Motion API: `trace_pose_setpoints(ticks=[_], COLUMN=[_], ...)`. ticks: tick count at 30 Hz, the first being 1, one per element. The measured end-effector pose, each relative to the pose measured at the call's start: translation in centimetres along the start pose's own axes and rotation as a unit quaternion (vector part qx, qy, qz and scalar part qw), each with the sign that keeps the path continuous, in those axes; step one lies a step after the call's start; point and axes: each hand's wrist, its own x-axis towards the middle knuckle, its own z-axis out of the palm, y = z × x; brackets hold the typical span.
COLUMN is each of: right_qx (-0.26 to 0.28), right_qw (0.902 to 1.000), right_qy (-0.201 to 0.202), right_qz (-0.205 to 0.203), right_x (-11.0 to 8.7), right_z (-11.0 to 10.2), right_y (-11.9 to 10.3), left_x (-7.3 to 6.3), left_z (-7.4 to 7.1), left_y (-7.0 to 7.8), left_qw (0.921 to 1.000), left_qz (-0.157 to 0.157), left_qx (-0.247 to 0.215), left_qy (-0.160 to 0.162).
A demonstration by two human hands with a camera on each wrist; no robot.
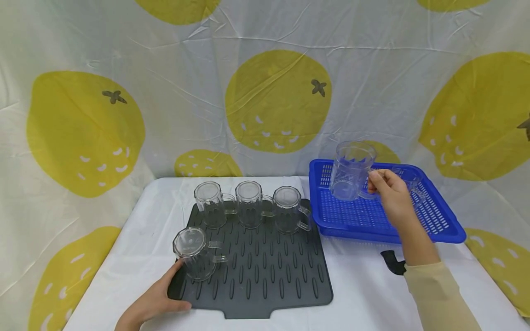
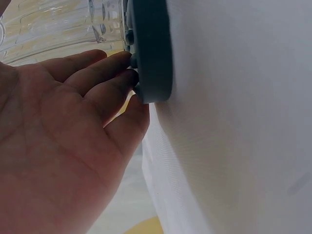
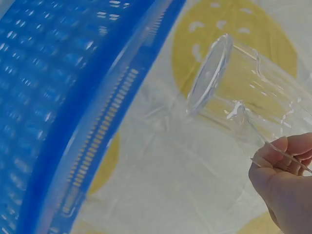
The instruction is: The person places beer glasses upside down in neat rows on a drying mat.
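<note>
My right hand (image 1: 389,193) pinches the handle of a clear glass mug (image 1: 352,170), which is held upright with its rim up over the blue basket (image 1: 335,225). In the right wrist view the mug (image 3: 258,87) is apart from the basket's side. My left hand (image 1: 155,296) rests at the near left corner of the dark grey drying mat (image 1: 265,276), fingers fairly straight. Its fingertips touch the mat's edge beside an upside-down mug (image 1: 198,257); whether they touch that glass I cannot tell. Several more upside-down mugs, including one (image 1: 249,207) in the middle, stand along the mat's far edge.
Another clear mug (image 1: 414,184) is in the basket, partly hidden behind my right hand. A black curved thing (image 1: 393,263) lies on the white tablecloth (image 1: 356,285) near my right sleeve. Behind the table hangs a lemon-print curtain (image 1: 182,110).
</note>
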Motion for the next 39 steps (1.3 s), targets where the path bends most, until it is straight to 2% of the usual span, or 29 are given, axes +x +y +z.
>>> trace_pose_setpoints(ticks=[3, 10, 15, 27, 33, 39], right_qx=[0.032, 0.03, 0.053, 0.106, 0.109, 0.131], right_qw=[0.9991, 0.9972, 0.9942, 0.9883, 0.9873, 0.9834], right_qy=[-0.007, -0.02, -0.028, -0.063, -0.074, -0.092], right_qz=[-0.027, -0.066, -0.089, -0.089, -0.089, -0.085], right_x=[-0.5, -1.4, -2.2, -3.6, -4.1, -4.4], right_z=[0.8, 2.7, 4.2, 7.1, 8.5, 9.7], right_y=[-0.7, -1.9, -2.2, -2.5, -2.4, -2.3], left_x=[0.0, 0.0, 0.0, -0.1, -0.1, -0.3], left_z=[0.0, 0.1, 0.0, 0.0, -0.1, -0.2], left_y=[0.0, -0.2, -0.2, 0.0, 0.1, 0.2], left_qw=[1.0, 1.0, 1.0, 1.0, 0.9999, 0.9999], left_qz=[0.003, 0.007, 0.003, -0.005, -0.01, -0.003], left_qx=[0.004, 0.005, 0.005, 0.001, -0.006, -0.016], left_qy=[0.003, 0.003, -0.001, 0.0, 0.001, 0.003])
